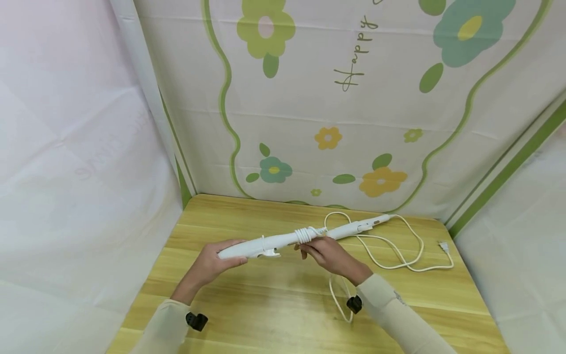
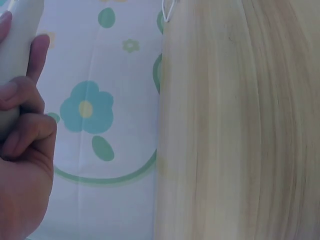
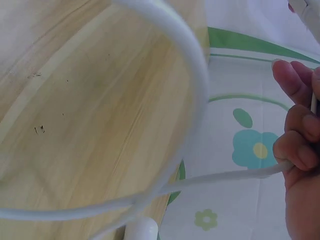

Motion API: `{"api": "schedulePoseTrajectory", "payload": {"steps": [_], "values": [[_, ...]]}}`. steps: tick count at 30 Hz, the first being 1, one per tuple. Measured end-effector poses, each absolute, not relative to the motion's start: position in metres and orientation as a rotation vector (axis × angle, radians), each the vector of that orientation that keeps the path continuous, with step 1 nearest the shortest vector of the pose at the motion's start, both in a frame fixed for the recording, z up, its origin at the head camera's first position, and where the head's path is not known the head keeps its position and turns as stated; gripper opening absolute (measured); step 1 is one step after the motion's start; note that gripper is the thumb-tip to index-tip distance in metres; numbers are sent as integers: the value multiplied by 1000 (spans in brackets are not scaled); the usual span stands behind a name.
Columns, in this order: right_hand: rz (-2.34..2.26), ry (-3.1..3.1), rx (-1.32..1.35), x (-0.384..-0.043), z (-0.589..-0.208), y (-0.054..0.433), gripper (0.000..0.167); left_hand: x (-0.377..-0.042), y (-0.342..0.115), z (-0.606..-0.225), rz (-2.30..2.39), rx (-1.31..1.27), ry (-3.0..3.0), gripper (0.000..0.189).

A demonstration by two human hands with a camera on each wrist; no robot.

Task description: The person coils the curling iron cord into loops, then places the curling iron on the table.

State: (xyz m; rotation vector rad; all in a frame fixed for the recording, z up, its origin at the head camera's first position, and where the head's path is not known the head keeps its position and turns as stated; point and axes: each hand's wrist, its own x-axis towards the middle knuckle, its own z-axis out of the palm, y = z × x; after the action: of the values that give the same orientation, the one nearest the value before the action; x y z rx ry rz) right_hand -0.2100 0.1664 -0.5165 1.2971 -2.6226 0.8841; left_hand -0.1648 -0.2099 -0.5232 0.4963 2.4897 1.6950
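Above the middle of the wood-grain table [image 1: 265,305], a slender white wand-shaped appliance [image 1: 247,249] is held aslant, with neat white cord coils [image 1: 303,235] wound round its right part. The left hand [image 1: 212,265] grips its left end, fingers curled round the smooth body. Just below the coils, the right hand [image 1: 329,254] curls its fingers around the thin white cord [image 3: 235,175]; whether its fingertips also press the appliance, I cannot tell. Over the table's front part, a slack white loop [image 1: 332,292] droops beside the black wrist camera [image 1: 354,304] on the right arm. Towards the table's back edge lies a second white wand-shaped appliance [image 1: 349,229], and near the table's right edge rests a white plug [image 1: 444,247] with metal prongs. Behind the table stands a flower-printed white cloth wall [image 1: 300,103]. If the right fingers slacken, the coils could probably loosen or slip along the body; the drooping loop might snag on the camera, and with so much loose cord near the second appliance, a tug could tangle the lines or drag that appliance.
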Motion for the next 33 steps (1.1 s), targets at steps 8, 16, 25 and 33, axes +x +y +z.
{"api": "schedulePoseTrajectory", "payload": {"steps": [8,16,25,33], "values": [[974,-2600,1216,-211,-518,164,22,-164,-201,-518,1673,421,2654,47],[1043,-2623,1171,-210,-517,163,25,-165,-197,-513,1654,396,2866,45],[1068,-2682,1106,-209,-519,176,19,-171,-210,-512,1616,153,3011,48],[849,-2435,1233,-213,-508,183,15,-170,-211,-524,1286,340,3104,47]]}}
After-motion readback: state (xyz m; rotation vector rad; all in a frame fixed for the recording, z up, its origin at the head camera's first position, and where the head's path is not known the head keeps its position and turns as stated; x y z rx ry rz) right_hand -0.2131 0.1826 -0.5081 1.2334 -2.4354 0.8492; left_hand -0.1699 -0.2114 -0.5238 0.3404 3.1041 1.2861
